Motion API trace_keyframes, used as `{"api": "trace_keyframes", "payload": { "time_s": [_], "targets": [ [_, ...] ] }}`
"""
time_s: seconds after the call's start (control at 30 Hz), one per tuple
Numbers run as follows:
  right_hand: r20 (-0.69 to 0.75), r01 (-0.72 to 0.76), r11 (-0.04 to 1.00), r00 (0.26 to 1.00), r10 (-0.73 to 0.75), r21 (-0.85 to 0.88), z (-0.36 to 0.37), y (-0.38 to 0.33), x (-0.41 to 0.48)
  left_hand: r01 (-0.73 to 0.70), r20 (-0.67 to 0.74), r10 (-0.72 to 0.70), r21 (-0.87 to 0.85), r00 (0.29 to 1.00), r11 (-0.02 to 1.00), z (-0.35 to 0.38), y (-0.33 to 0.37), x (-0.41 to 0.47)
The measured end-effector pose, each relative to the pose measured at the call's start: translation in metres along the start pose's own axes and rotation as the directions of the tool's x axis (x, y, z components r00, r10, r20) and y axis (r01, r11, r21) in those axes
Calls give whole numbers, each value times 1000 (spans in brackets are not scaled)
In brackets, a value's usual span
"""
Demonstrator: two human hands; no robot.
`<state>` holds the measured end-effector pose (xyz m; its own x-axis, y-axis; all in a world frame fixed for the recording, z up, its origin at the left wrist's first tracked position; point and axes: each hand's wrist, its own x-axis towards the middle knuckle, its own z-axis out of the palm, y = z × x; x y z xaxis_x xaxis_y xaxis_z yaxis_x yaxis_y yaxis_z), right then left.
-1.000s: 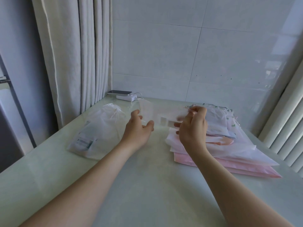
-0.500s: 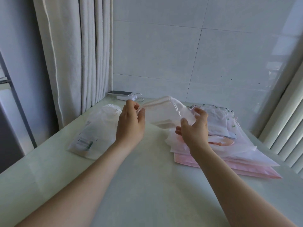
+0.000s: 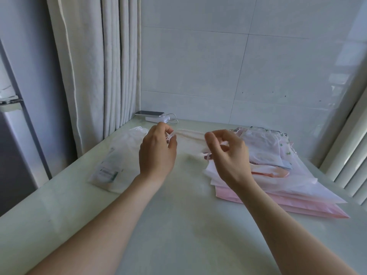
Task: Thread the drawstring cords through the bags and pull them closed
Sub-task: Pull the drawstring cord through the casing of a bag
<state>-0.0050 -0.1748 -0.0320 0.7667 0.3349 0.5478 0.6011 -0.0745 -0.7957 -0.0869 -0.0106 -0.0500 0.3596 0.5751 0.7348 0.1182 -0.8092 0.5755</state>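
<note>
Pale tiled wall (image 3: 238,62) behind, cream curtain (image 3: 95,66) hanging left, soft daylight across the glossy desk (image 3: 178,225).

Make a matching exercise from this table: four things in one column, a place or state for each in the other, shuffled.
1 phone
2 labelled clear packet
3 stack of pink and white bags
4 left hand

A pinches a drawstring cord
B lies on the table's left side
C sits on the white power bank
D lies on the table's right side

Pairs: 1-C, 2-B, 3-D, 4-A
</note>
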Motion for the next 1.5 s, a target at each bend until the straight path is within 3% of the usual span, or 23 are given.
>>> {"api": "trace_keyframes", "payload": {
  "time_s": [0.13,0.3,0.43,0.57,0.63,0.73,0.93,1.07,1.2,1.27,1.33,1.5],
  "targets": [
    [106,89,964,992,-64,-252,6,20,1,33,25,-34,47,999,998,-3,0,1],
    [187,105,899,982,-26,-426,4,40,4,41,193,-68,141,979,989,-3,0,-1],
    [103,75,850,994,-24,-522,2,45,5,41,314,-106,209,944,977,-2,0,-5],
    [68,44,850,998,-9,-525,1,41,6,70,353,-111,127,929,989,-3,2,-3],
    [56,-23,903,997,53,-429,1,40,6,61,331,-82,76,940,995,-2,1,-2],
    [56,-198,969,976,209,-150,-1,34,8,10,252,-29,75,967,997,-1,-3,-1],
    [27,-391,892,918,395,227,-6,24,13,19,160,-40,130,986,991,-1,-12,5],
    [-40,-399,814,889,456,423,-8,23,16,220,135,-220,18,966,975,-2,-14,9],
    [-94,-408,761,850,519,505,-8,23,18,439,197,-407,-156,892,885,-7,-12,14],
    [-105,-421,697,810,576,581,-8,24,20,543,228,-498,-227,837,809,-10,-6,15],
    [-63,-395,568,780,622,722,-9,21,22,602,243,-552,-257,797,756,-11,-3,17],
    [99,-289,259,821,563,922,-13,5,20,569,301,-502,-207,811,796,-11,2,16]
  ]
}}
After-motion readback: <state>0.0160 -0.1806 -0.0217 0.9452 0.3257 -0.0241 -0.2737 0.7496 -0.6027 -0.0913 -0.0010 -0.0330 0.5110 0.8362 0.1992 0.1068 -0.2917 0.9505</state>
